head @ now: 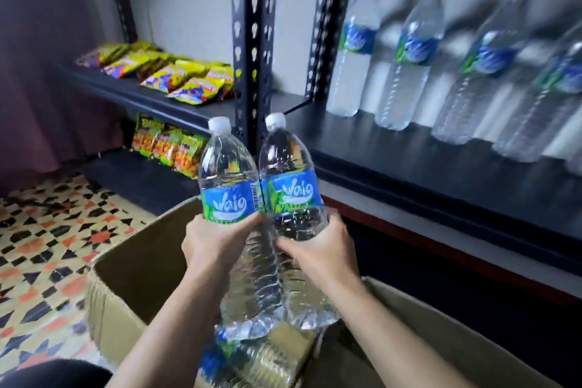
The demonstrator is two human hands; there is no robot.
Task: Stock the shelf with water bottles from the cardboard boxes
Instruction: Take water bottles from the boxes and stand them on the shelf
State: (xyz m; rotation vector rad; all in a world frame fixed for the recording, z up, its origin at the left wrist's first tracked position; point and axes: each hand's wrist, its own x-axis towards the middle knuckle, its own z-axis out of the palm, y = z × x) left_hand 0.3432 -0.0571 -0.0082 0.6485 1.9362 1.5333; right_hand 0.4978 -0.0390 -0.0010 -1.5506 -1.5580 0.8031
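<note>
- Two bare forearms come forward from the lower edge of the head view. Both are raised over an open cardboard box (135,261), and the wrists are close to each other.
- The left hand (214,242) grips the left bottle (230,179) just under its blue and green label. The fingers are curled round the body and the thumb lies across the front.
- The right hand (321,249) grips the right bottle (289,173) at its ribbed middle. The fingers wrap round the far side and the thumb presses on the near side.
- Both held bottles are clear, full of water and closed with white caps. They stand almost upright and their sides touch from the labels downward. Their bases hang above the box and rest on nothing.
- Inside the box, under the two bases, lies at least one more bottle (245,359). It is blurred.
- On the right, a dark shelf (409,161) carries a row of bottles (409,50) of the same kind, upright in front of a pale wall.
- A black perforated post (252,41) stands between this shelf and the boards on the left.
- On the upper left board lie yellow snack packets (176,75). Orange and green packets (167,148) stand on the board below.
- The floor (41,246) has patterned tiles in black, orange and cream. A purple curtain (47,57) hangs at the far left.
</note>
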